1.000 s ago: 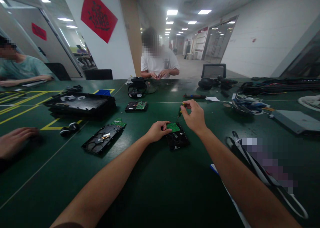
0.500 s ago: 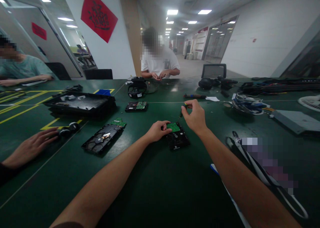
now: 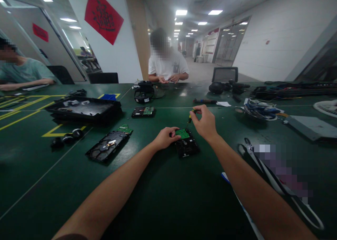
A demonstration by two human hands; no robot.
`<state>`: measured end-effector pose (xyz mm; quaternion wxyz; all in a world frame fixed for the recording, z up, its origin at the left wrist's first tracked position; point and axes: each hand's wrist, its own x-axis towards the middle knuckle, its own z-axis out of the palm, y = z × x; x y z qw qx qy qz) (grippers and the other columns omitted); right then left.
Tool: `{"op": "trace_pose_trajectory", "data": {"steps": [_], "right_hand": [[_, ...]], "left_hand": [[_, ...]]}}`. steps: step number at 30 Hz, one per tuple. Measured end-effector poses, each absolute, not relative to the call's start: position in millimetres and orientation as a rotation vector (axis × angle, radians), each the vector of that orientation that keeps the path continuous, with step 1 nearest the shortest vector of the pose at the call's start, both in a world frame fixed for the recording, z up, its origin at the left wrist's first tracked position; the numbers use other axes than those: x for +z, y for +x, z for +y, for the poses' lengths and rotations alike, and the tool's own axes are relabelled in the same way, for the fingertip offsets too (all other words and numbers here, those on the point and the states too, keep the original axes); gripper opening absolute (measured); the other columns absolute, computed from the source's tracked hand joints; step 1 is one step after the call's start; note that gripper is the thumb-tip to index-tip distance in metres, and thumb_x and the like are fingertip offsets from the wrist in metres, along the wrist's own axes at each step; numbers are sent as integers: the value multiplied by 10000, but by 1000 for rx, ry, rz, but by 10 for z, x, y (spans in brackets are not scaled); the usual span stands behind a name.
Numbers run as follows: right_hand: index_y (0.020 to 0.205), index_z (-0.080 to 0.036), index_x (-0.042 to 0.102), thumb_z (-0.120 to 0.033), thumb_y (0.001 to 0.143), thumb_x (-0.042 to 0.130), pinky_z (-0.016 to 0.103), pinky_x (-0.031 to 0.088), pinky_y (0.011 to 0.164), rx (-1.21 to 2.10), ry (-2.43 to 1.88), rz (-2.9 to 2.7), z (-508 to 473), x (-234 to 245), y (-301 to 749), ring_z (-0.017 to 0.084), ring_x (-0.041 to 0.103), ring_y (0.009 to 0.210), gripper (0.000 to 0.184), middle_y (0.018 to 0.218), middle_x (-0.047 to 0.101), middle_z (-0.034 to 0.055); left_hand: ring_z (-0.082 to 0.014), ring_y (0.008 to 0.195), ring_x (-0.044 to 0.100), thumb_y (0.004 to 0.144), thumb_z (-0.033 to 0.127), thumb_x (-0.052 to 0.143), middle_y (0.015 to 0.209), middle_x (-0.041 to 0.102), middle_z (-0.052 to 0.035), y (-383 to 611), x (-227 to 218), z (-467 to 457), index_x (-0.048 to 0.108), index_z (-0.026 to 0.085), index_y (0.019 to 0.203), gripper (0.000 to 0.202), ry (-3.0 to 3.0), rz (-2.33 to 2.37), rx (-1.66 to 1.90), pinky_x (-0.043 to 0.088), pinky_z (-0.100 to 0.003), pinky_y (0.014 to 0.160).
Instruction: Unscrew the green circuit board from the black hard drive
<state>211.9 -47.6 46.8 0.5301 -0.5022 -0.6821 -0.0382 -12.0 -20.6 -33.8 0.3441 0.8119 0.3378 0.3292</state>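
A hard drive (image 3: pixel 187 147) lies on the green table in front of me, its green circuit board (image 3: pixel 183 133) facing up at the far end. My left hand (image 3: pixel 166 139) grips the drive's left edge, with the thumb on the board and the fingers at the far side. In my right hand (image 3: pixel 204 120) a small yellow-and-black screwdriver (image 3: pixel 189 119) is pinched at its handle. Its shaft points down at the far edge of the drive, and the tip seems to meet it there. The fingertips of my left hand are partly hidden.
Left of my arm lies another hard drive (image 3: pixel 107 147) with a loose green board (image 3: pixel 124 128). Farther off are a third drive (image 3: pixel 143 112), a black tray (image 3: pixel 84 108), and small black round parts (image 3: pixel 67 138). Cables (image 3: pixel 260 109) and a grey metal box (image 3: pixel 312 127) sit right. A person (image 3: pixel 168 62) works opposite.
Another person's hand at the left has withdrawn from the small round parts and left the view. The screwdriver has turned slightly in my right hand; my left hand stays on the drive.
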Motion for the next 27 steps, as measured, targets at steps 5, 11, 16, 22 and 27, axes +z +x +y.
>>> {"op": "trace_pose_trajectory", "data": {"steps": [5,11,16,22,27], "right_hand": [[1087,-224,616,-314,935,587,458,527,871,-134,-1175,-1663,-477,471,2125,265,653,925,180,1036,692,107],[1052,-220,589,-342,919,620,455,531,861,-95,-1200,-1616,-476,471,2122,265,662,905,183,1007,701,99],[1088,-226,620,-315,951,566,439,532,864,-100,-1175,-1666,-490,486,2105,257,660,922,171,1012,695,97],[1055,-219,597,-340,918,615,452,539,853,-90,-1202,-1603,-481,465,2108,260,668,899,183,1018,701,102],[1101,-236,614,-349,946,593,436,550,855,-51,-1176,-1650,-487,471,2104,251,681,903,193,1027,718,88]], "left_hand": [[-303,1310,602,850,348,721,1098,764,-104,-118,-326,-211,406,226,627,405,2112,872,851,495,-381,932],[-305,1305,601,840,362,730,1082,763,-94,-128,-324,-209,432,224,639,384,2128,895,842,489,-393,949],[-309,1300,605,849,367,725,1077,765,-103,-125,-337,-204,414,228,634,403,2126,887,848,492,-388,935],[-295,1297,607,850,374,719,1065,766,-95,-118,-322,-209,426,227,646,386,2124,899,834,487,-392,952],[-295,1285,618,849,343,720,1050,767,-80,-121,-325,-212,411,226,632,396,2113,871,856,496,-373,916]]}}
